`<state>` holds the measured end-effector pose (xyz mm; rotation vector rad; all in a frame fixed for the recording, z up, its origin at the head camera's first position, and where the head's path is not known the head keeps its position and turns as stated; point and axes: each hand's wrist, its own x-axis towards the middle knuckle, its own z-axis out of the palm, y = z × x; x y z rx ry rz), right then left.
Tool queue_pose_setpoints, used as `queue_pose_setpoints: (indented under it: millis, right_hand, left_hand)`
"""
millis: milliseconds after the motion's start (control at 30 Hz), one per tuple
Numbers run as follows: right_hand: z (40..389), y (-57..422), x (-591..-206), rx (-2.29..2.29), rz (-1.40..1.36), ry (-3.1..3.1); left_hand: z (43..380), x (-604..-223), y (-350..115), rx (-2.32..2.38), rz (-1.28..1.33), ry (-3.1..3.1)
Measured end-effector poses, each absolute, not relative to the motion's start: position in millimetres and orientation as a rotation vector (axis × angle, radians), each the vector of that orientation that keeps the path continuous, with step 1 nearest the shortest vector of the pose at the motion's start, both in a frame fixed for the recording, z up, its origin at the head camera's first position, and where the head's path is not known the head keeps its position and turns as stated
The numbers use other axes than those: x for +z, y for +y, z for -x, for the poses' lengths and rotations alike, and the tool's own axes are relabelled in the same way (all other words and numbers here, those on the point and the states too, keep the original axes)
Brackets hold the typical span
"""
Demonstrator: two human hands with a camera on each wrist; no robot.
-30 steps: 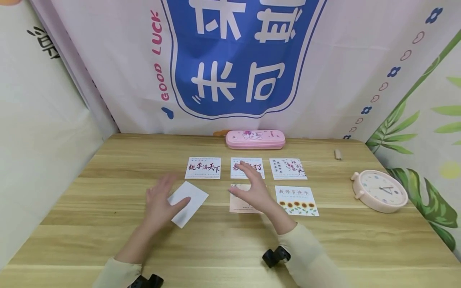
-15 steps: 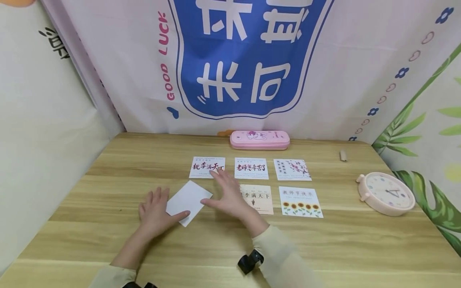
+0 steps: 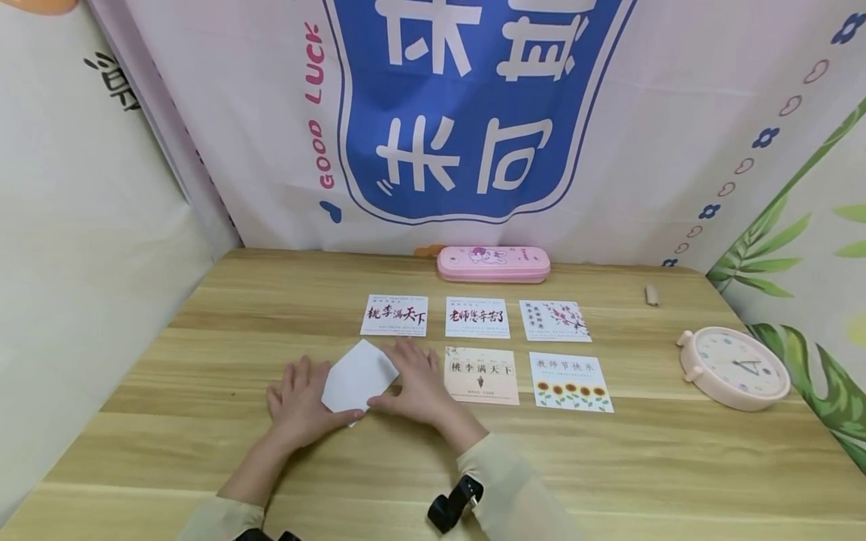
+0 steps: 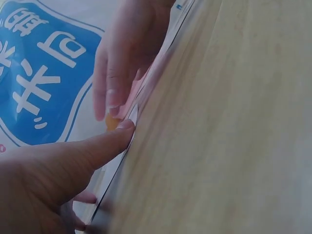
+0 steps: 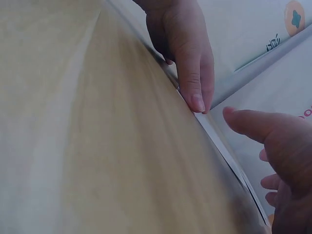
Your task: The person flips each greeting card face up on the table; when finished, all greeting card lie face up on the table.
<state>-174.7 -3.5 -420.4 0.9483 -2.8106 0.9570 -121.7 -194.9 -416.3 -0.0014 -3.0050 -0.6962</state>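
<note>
A blank white card [image 3: 358, 374] lies turned askew on the wooden table, between the two hands. Along its left side rests my left hand [image 3: 301, 402], fingers extended and thumb on the card near its front corner. The left wrist view shows that thumb [image 4: 109, 144] against the card's thin white edge. My right hand [image 3: 416, 383] is at the card's right side, its thumb by the lower right edge and its fingers beyond the right corner. In the right wrist view its thumb [image 5: 248, 122] appears slightly apart from the card. The card's underside is hidden.
Several printed cards lie in two rows, among them a red-lettered card [image 3: 395, 315], a beige card [image 3: 482, 376] and a sunflower card [image 3: 571, 382]. A pink pencil case [image 3: 494, 264] stands at the back. To the right are a pale clock [image 3: 734, 368] and a small beige object [image 3: 652, 295].
My right hand has moved left and down from above the printed cards to the blank card's right side. My left hand stays at its left side. The head view has shifted slightly.
</note>
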Motion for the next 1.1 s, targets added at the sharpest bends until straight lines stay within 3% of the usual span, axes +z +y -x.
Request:
queue_pose_setpoints:
  millis: [500, 1100]
  right_hand:
    - [170, -5, -420, 0.822, -0.974, -2.925]
    - [173, -5, -423, 0.897, -0.927, -2.864]
  left_hand:
    - [126, -415, -226, -0.805, 0.195, -3.044]
    - [133, -417, -241, -0.82, 0.166, -3.003]
